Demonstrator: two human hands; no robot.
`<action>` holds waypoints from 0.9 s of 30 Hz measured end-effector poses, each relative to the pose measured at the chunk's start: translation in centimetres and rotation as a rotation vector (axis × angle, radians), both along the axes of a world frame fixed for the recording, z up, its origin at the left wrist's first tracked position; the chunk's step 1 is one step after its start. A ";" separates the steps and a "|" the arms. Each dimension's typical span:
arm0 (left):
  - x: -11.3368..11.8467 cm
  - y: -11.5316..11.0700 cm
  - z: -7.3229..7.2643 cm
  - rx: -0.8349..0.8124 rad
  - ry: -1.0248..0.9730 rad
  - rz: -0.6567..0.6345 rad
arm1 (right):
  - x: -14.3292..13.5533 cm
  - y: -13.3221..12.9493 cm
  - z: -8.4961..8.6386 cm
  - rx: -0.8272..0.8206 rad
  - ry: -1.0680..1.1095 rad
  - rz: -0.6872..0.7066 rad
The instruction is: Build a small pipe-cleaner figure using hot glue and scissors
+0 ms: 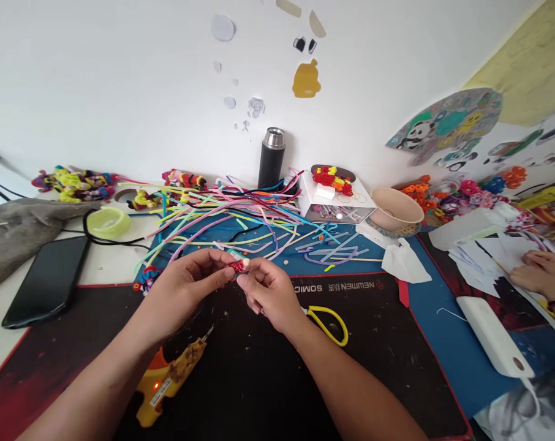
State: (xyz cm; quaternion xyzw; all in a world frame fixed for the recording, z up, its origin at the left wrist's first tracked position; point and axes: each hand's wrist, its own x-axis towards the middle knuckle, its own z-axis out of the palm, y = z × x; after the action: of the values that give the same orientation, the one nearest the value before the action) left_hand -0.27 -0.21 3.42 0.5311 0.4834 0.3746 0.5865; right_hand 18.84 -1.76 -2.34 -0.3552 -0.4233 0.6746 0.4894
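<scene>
While your left hand (183,288) pinches the small red piece (238,267) between thumb and fingertips, your right hand (272,294) meets it from the other side, thumb and forefinger pressed together around its pale end (246,263). You have the piece up in the gap between both hands, above the far edge of the dark mat (351,380); it is partly covered by your fingers, but its long axis seems to run crosswise, the red body toward your left hand and the pale end toward your right, so neither hand is clearly nearer. Below and nearer you, the glue gun (181,373) lies on the mat beside your left forearm, its nozzle angled away and to the right, with a small orange light glowing on its side; of your two arms, the left is the closer to it. The scissors (344,334) lie just beside your right wrist, their yellow loop showing and their blades hidden. Beyond your hands, loose stems (213,214) spread over the table, and a dark flask (271,160) stands upright behind them. Well off to your right, you have a co-worker's hands (541,272) over some papers (477,269).
</scene>
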 end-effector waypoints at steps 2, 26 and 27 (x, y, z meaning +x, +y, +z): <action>-0.1 0.0 -0.2 -0.011 -0.020 -0.006 | 0.0 0.0 0.0 0.008 0.001 -0.006; 0.2 0.2 0.7 -0.037 0.031 -0.081 | 0.3 -0.1 0.2 -0.001 -0.013 -0.053; 0.2 0.2 0.7 -0.038 0.039 -0.085 | 0.3 -0.2 0.2 -0.002 -0.017 -0.052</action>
State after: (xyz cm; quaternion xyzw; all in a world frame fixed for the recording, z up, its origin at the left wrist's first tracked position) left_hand -0.07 -0.01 4.12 0.5470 0.4790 0.3297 0.6022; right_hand 19.11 -1.92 -2.10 -0.3724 -0.4173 0.6590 0.5029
